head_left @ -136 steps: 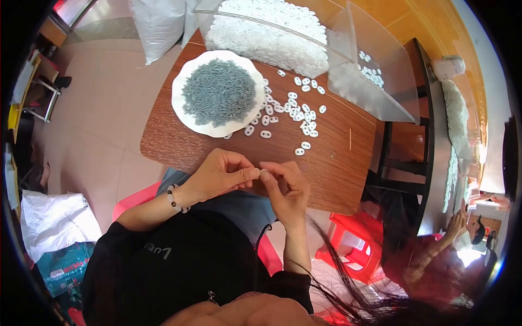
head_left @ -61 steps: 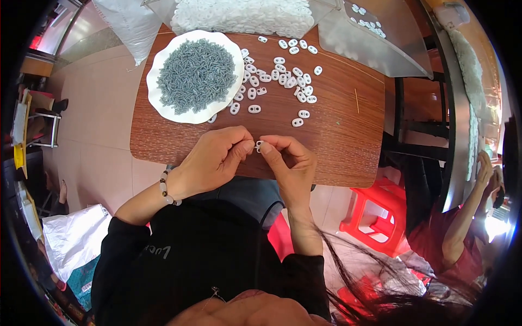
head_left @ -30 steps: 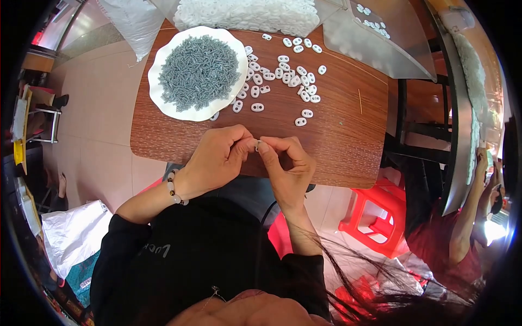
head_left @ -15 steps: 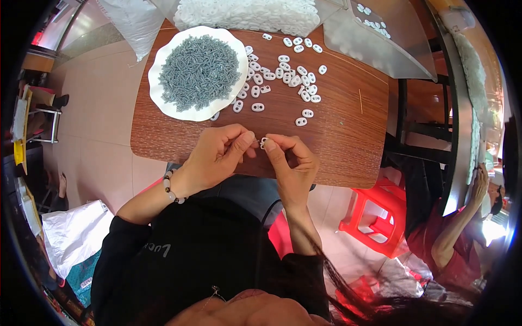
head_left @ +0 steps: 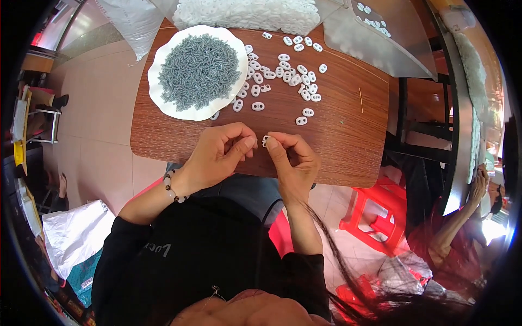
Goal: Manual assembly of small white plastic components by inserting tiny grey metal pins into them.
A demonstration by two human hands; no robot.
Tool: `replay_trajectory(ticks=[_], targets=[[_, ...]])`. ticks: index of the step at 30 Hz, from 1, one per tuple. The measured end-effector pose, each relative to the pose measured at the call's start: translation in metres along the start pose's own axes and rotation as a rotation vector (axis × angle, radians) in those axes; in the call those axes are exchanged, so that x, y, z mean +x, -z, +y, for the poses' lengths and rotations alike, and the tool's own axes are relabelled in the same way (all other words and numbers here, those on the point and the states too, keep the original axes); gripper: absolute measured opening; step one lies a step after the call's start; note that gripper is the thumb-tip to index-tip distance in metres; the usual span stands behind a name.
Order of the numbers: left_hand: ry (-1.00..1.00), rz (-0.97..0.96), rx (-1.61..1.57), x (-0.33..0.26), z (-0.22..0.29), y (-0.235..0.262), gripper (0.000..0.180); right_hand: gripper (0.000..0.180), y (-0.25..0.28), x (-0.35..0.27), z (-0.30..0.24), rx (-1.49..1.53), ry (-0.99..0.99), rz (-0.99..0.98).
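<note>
Over the near edge of the table, my right hand (head_left: 295, 162) pinches a small white two-hole plastic piece (head_left: 265, 142) between thumb and forefinger. My left hand (head_left: 220, 150), a bead bracelet on its wrist, faces it with thumb and forefinger pressed together. Whatever may be in that pinch is too small to make out. A narrow gap separates the two hands' fingertips. Beyond my left hand stands a white scalloped plate (head_left: 157, 98) heaped with small grey spring-like pieces (head_left: 198, 70). Many loose white two-hole pieces (head_left: 258, 106) lie scattered to the right of the plate.
A clear bin of white pieces (head_left: 247, 15) stands at the table's far edge, beside a translucent tray (head_left: 375, 49). A thin stick (head_left: 360, 101) lies on the wooden table (head_left: 348, 141). A red stool (head_left: 375, 217) and another person's arm (head_left: 457, 228) are at the right.
My right hand has shifted very slightly with the white piece, and the gap to my left fingertips has widened a little. Loose hair has swung at the lower right.
</note>
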State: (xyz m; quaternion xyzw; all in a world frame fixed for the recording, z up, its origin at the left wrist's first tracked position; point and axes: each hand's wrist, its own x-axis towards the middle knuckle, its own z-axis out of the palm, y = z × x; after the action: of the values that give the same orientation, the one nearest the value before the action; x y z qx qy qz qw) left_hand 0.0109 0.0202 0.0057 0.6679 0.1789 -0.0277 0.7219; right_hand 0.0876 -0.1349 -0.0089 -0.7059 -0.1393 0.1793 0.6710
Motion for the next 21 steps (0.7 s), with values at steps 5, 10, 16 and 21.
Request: replay_trajectory(ticks=[5,10,16,21], targets=[[-0.075,-0.064,0.149,-0.0004,0.0019,0.0005,0.017,0.011,-0.0008,-0.0002,-0.0035,0.023,0.016,-0.017],[-0.082,-0.084,0.185,0.0005,0.0053,0.0003,0.017,0.01,0.0007,-0.0015,-0.0078,0.002,0.012,-0.023],[-0.091,-0.084,0.218,-0.0007,0.0046,0.0032,0.016,0.009,-0.0005,-0.0015,-0.0041,-0.012,0.032,-0.029],[-0.114,-0.079,0.225,-0.0005,0.0049,0.0024,0.016,0.009,0.0005,-0.0013,-0.0052,-0.043,0.056,-0.035]])
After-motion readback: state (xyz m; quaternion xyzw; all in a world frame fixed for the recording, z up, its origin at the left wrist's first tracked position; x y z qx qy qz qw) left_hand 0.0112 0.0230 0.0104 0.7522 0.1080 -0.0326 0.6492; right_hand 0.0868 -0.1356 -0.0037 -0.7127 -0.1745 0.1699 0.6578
